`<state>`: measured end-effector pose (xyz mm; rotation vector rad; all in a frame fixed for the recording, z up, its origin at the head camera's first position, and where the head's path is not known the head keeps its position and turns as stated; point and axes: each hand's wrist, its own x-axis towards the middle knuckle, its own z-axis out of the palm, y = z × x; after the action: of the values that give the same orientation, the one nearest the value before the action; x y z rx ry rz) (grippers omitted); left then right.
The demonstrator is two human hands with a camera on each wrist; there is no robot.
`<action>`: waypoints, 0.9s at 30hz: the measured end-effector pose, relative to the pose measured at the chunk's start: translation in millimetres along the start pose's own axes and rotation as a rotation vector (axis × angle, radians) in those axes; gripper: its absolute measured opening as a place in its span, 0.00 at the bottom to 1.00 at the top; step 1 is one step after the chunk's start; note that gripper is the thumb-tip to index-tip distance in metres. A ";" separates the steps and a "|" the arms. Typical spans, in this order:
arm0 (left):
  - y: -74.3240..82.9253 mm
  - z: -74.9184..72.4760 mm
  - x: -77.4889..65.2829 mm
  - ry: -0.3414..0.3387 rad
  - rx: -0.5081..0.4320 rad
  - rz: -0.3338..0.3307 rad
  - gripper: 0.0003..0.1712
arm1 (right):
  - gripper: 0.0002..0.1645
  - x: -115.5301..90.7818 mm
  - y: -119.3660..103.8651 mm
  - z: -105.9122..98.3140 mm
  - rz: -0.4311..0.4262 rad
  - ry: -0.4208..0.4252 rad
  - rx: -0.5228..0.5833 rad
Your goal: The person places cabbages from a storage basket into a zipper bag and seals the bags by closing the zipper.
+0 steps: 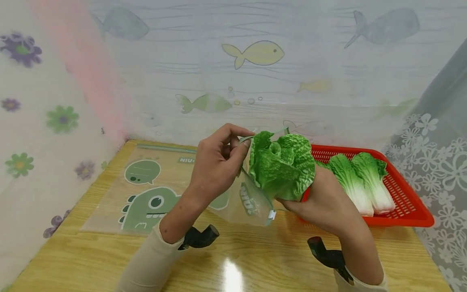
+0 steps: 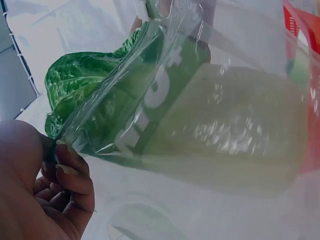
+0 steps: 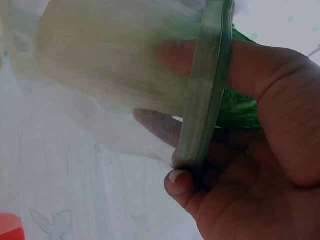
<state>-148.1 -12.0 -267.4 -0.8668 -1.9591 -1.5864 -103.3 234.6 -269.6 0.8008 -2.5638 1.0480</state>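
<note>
My right hand [image 1: 324, 202] holds a Chinese cabbage [image 1: 284, 166], its leafy green end toward the head camera. The cabbage's pale lower part sits inside a clear zip bag [image 1: 251, 207] with green print and a white slider [image 1: 272, 214]. In the right wrist view, the thumb and a finger reach past the bag's green zip strip [image 3: 202, 90] along the cabbage. My left hand [image 1: 215, 166] pinches the edge of the bag's mouth beside the leaves. The left wrist view shows the green leaves [image 2: 75, 80] sticking out of the bag.
A red plastic basket [image 1: 419, 217] stands at the right with more Chinese cabbages [image 1: 370, 186] in it. Another zip bag [image 1: 106, 211] with a green dinosaur print lies flat on the wooden table [image 1: 182, 263] at the left. Patterned curtains [image 1: 204, 73] hang behind.
</note>
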 end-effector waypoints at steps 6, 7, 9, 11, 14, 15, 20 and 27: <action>0.2 -0.6 1.9 0.014 -0.013 0.057 0.10 | 0.54 1.3 -3.1 10.3 -0.063 0.128 -0.129; 0.5 -1.2 2.4 0.017 -0.018 0.064 0.10 | 0.53 0.6 -3.5 11.2 -0.079 0.143 -0.159; 0.8 -2.7 3.4 0.027 -0.021 0.070 0.09 | 0.45 -0.9 -4.3 10.5 -0.115 0.154 -0.197; 0.1 -4.3 4.5 0.038 -0.016 0.065 0.09 | 0.42 -3.2 -4.2 7.9 -0.152 0.160 -0.223; -1.0 -6.5 5.8 0.051 -0.011 0.052 0.09 | 0.41 -5.1 -3.0 3.0 -0.199 0.181 -0.197; -1.2 -7.0 6.0 0.053 -0.008 0.050 0.09 | 0.39 -5.4 -2.4 2.0 -0.214 0.196 -0.187; -1.0 -7.5 6.4 0.053 0.010 0.053 0.09 | 0.29 -4.7 -3.3 -0.1 -0.281 0.254 -0.113; -0.1 -8.3 5.0 0.038 0.040 0.052 0.09 | 0.24 -2.9 -8.0 -2.0 -0.311 0.244 -0.074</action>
<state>-151.9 -19.2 -262.1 -0.8583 -1.9195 -1.5184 -96.2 232.4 -264.9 0.9500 -2.1752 0.8878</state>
